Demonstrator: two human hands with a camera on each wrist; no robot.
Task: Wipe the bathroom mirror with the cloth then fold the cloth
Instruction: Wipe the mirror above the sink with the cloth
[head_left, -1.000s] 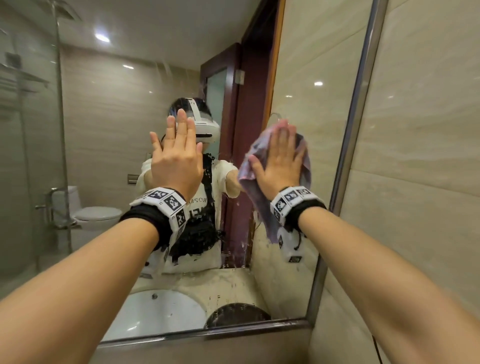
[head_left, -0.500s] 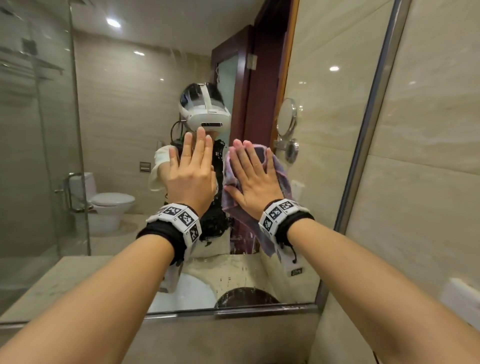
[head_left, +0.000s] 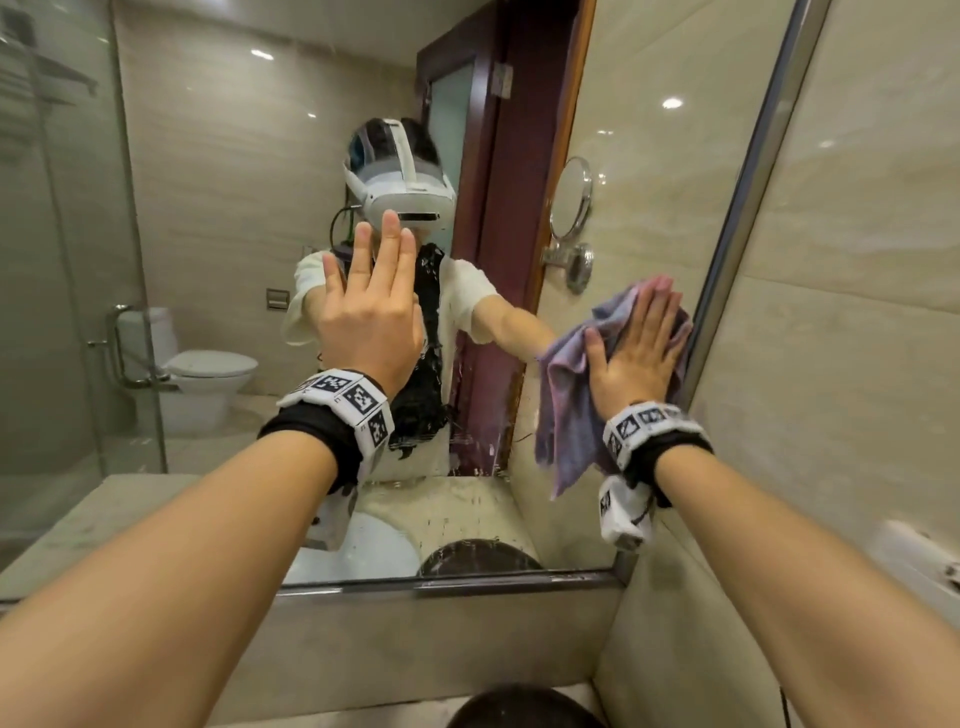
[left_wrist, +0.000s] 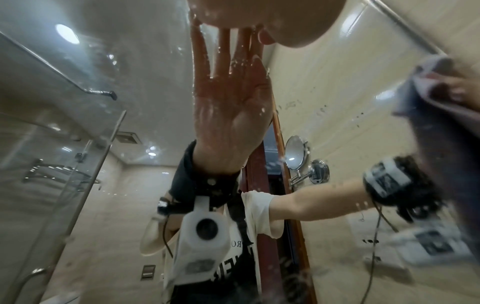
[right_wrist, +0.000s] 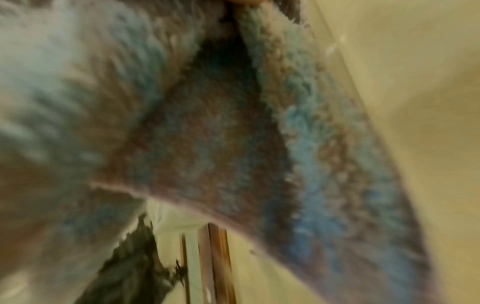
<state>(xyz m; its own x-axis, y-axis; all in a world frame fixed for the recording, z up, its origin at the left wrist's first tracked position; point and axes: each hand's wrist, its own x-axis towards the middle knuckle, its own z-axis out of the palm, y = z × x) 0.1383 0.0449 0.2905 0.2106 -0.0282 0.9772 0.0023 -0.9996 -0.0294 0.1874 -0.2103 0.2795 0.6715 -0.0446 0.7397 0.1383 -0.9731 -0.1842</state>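
- Against the right edge of the bathroom mirror: the purple cloth, pinned flat to the glass beside the metal frame, its lower part hanging loose below the palm.
- Step in hand, as judged: wiping. Droplets and streaks show on the lower glass above the counter, so that stretch looks unfinished; folding is not begun.
- Next move, as judged: steady flat pressure while the cloth travels down and across the wet patch, with the hanging corner kept from bunching under the palm.
- Right hand: fingers straight and close together, pressing the cloth to the mirror; no curl round the fabric visible in the head view. The right wrist view shows only blurred fleecy pile.
- Left hand: fingers extended and slightly spread, holding nothing. The left wrist view shows the fingertips meeting their own reflection, so they appear to touch the glass; the palm's contact cannot be told.
- Also present, as reflections: round wall-mounted shaving mirror, toilet.
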